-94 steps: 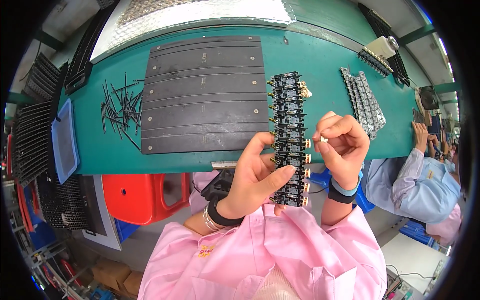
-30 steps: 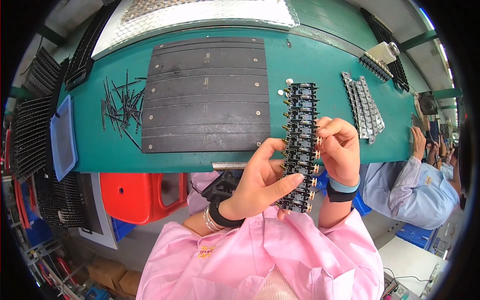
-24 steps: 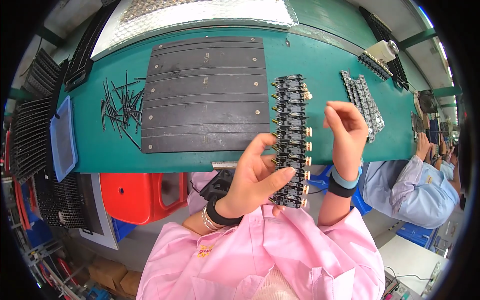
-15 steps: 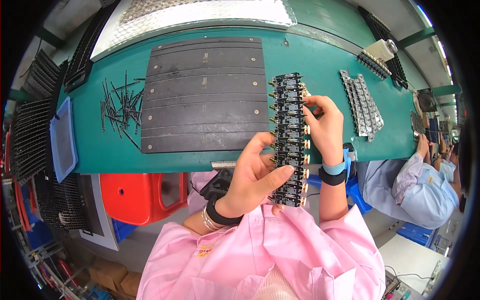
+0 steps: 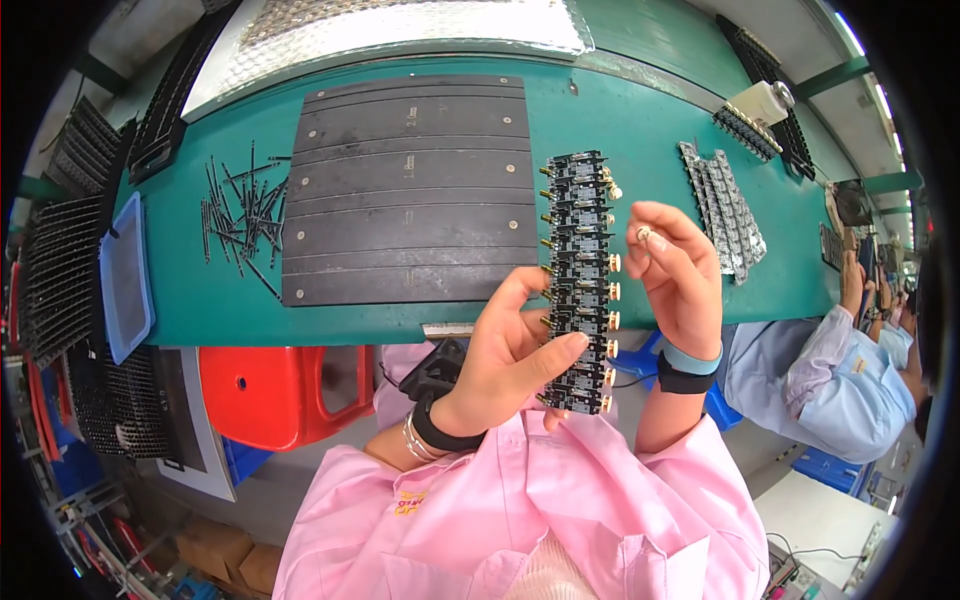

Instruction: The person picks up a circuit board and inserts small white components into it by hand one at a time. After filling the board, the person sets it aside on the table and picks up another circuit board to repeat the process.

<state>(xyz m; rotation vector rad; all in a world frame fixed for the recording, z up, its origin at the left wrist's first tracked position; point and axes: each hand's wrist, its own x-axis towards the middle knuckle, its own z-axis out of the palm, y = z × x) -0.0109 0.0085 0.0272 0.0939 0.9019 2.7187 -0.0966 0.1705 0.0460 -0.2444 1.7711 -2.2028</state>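
My left hand (image 5: 510,360) grips a long black strip of small switch-like parts (image 5: 580,270) near its lower end, thumb on top and fingers beneath. Brass-coloured pins stick out along the strip's left side, and round cream caps sit along its right side. One cap (image 5: 614,190) near the top sits at an angle. Just right of the strip, and apart from it, my right hand (image 5: 685,275) pinches a small round cream cap (image 5: 643,234) between thumb and fingers.
A dark slotted metal plate (image 5: 410,230) lies on the green table (image 5: 400,325). Loose thin black sticks (image 5: 245,215) are scattered left of it, and grey strips of parts (image 5: 722,210) lie to the right. A red stool (image 5: 265,395) stands below the table edge. A co-worker's sleeve (image 5: 830,370) shows at right.
My right hand has moved right, away from the strip, and the small cream cap now shows between its fingertips. A cap place near the strip's upper right looks bare. My left hand stays put.
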